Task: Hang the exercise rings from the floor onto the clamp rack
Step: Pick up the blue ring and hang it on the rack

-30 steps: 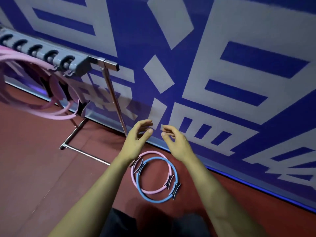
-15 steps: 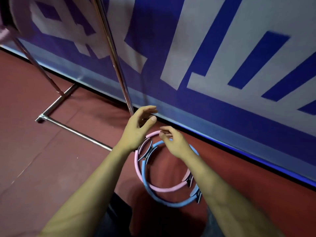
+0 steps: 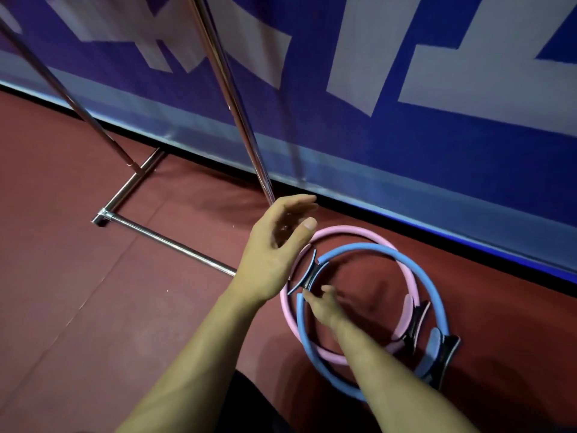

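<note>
Two exercise rings lie on the red floor by the wall, a blue ring (image 3: 359, 247) overlapping a pink ring (image 3: 343, 229). Both carry dark padded handles. My right hand (image 3: 324, 303) reaches down inside the blue ring, its fingertips at the ring's left handle pad, fingers apart and not closed on it. My left hand (image 3: 278, 245) hovers open just above the pink ring's left edge. Of the clamp rack only the metal upright (image 3: 239, 114) and floor bar (image 3: 165, 242) show; its clamps are out of view.
A blue and white banner wall (image 3: 406, 151) runs along the floor's far edge right behind the rings. A second slanted rack leg (image 3: 78, 110) stands at the left. Red floor (image 3: 78, 307) spreads to the left of my arms.
The view has dropped from the rack's clamps to the floor. Both hands have come down toward the rings, and my right hand now reaches into the blue ring at its handle.
</note>
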A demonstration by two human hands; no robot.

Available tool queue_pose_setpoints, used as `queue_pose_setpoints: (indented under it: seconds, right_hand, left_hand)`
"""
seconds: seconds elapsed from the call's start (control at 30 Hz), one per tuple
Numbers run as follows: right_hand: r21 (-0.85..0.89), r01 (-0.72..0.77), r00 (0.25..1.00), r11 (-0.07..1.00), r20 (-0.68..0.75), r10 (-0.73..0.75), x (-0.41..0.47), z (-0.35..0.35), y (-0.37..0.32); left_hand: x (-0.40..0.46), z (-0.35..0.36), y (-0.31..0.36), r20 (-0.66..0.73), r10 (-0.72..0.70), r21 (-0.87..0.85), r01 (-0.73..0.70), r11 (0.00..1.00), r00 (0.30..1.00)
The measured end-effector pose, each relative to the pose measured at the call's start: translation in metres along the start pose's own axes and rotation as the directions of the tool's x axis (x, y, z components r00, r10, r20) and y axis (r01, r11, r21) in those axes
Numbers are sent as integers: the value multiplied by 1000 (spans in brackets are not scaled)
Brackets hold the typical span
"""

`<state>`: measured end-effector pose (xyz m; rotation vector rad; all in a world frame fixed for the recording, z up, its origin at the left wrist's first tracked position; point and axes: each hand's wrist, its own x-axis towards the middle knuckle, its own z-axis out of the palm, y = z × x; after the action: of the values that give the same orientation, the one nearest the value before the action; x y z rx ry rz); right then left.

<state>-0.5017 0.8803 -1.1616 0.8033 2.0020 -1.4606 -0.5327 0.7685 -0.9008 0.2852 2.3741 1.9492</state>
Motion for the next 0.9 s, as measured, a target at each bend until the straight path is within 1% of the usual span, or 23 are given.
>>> queue_pose_setpoints:
  seconds: [0.07,0.1,0.17,0.27,0.4,0.53,0.6,0.77,0.83,0.9]
  right_hand:
    - [25,-94,994,995,57,93,9,17,12]
    - [22,-113,989,993,94,110,16,24,20]
    - [13,-110,989,994,104,108,14,33,26]
    - [6,-59,987,998,148,58,7,28,25]
    - [17,-65,985,998,160,61,-3,-3,6]
    - [92,-67,992,993,113,57,-44,-57,-49]
    - [93,-57,998,994,40,53,-72,-90,-76]
    - [-18,-32,984,999,-177,28,-145,-190,-128]
    - [-67,-24,977,997,-211,9,-179,-229,-149]
    - [-105,-51,967,993,-255,23,-216,-260,-177]
  left_hand:
    - [-2,-1,-1,10,0,17,0,1000,1000]
    - [-4,-2,-1,12,-4,22,4,1000,1000]
    - [-7,-3,-3,8,-14,32,13,999,1000]
    - [-9,-3,-4,1,-19,40,19,999,1000]
    - [-1,8,12,14,-16,2,16,1000,1000]
    - [10,28,57,52,-31,-48,34,998,998]
    - [15,37,90,90,-36,-57,41,997,995]
    - [32,44,194,140,-33,-91,46,995,990]
    - [38,45,235,157,-37,-77,49,996,987]
    - [44,48,278,168,-40,-67,52,996,985]
